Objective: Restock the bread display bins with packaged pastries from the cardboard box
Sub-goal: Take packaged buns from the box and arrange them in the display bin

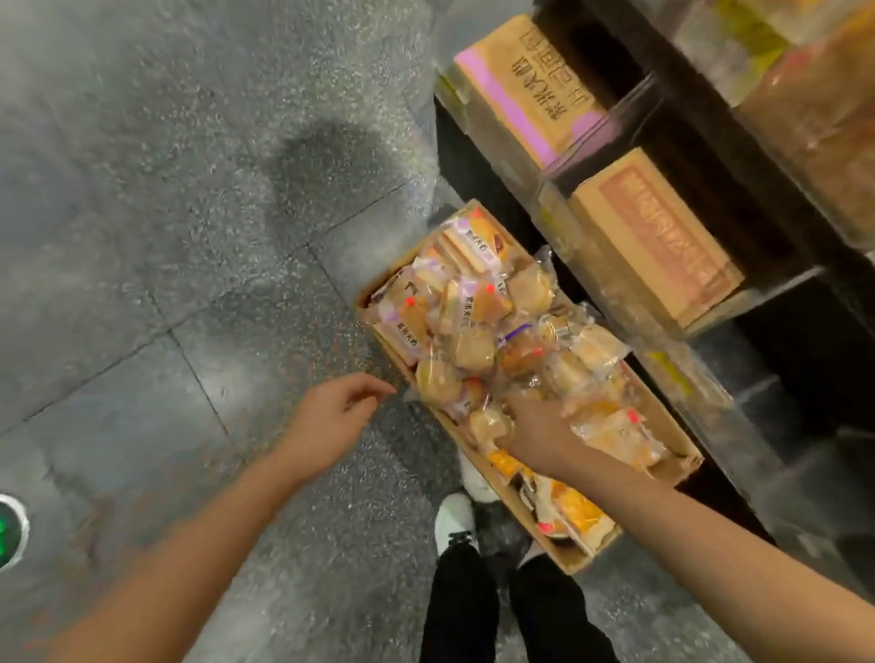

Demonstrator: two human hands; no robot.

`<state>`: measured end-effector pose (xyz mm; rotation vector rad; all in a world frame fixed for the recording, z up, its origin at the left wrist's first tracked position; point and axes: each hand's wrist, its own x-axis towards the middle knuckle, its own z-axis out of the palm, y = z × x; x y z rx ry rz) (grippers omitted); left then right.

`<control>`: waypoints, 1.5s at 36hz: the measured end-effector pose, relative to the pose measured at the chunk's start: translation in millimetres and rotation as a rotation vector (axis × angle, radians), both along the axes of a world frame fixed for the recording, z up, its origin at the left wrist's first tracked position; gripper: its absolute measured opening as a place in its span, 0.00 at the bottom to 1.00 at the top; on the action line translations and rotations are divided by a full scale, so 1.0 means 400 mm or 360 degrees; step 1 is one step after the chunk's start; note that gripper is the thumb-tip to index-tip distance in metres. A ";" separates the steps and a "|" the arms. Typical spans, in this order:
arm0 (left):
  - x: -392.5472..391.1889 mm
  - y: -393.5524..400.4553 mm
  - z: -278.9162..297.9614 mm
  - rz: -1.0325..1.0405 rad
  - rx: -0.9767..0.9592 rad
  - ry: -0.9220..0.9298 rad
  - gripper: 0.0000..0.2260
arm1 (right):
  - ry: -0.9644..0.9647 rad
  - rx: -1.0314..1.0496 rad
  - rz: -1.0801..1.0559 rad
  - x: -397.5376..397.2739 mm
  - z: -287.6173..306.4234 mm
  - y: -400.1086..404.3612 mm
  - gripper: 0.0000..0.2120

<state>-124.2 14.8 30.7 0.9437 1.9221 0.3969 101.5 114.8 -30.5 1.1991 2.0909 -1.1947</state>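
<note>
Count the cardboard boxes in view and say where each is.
3. One open box of pastries lies on the floor by the shelf; the pink-striped box and a brown box sit in the shelf's compartments. Others may be hidden deeper inside.

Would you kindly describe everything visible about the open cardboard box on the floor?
The cardboard box is long, brown and open-topped, lying on the grey floor beside the dark shelving. It is heaped with clear-wrapped pastries, some with purple labels. The right hand reaches into the pile; the left hand hangs just outside its edge. White shoes stand at its near side.
</note>
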 end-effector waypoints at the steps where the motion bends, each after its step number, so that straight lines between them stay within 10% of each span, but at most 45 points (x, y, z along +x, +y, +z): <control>1: -0.005 -0.011 -0.030 0.0017 -0.0018 -0.0008 0.11 | 0.0035 -0.0001 0.0008 -0.020 -0.035 -0.007 0.24; 20: -0.033 -0.129 -0.343 0.0341 -0.0136 -0.0263 0.14 | 0.0095 0.0796 0.0646 -0.234 -0.448 -0.075 0.25; 29: -0.011 -0.104 -0.306 0.0408 -0.0165 -0.0349 0.12 | 0.0678 0.0282 -0.0793 -0.105 -0.296 -0.060 0.10; 37: 0.026 -0.007 -0.233 0.0435 -0.0144 -0.0682 0.43 | 0.0779 -0.0805 -0.1590 -0.059 -0.129 0.014 0.10; 44: 0.035 0.036 -0.233 0.0722 -0.0102 -0.0980 0.30 | 0.0712 -0.0905 -0.1308 -0.088 -0.119 0.048 0.12; 50: 0.016 0.005 -0.289 0.0754 -0.0062 -0.0709 0.24 | 0.0160 0.0316 -0.0063 -0.094 -0.283 0.094 0.29; 54: 0.015 -0.017 -0.323 0.0825 -0.0057 -0.0735 0.27 | 0.0035 0.0514 0.0448 -0.100 -0.395 0.091 0.36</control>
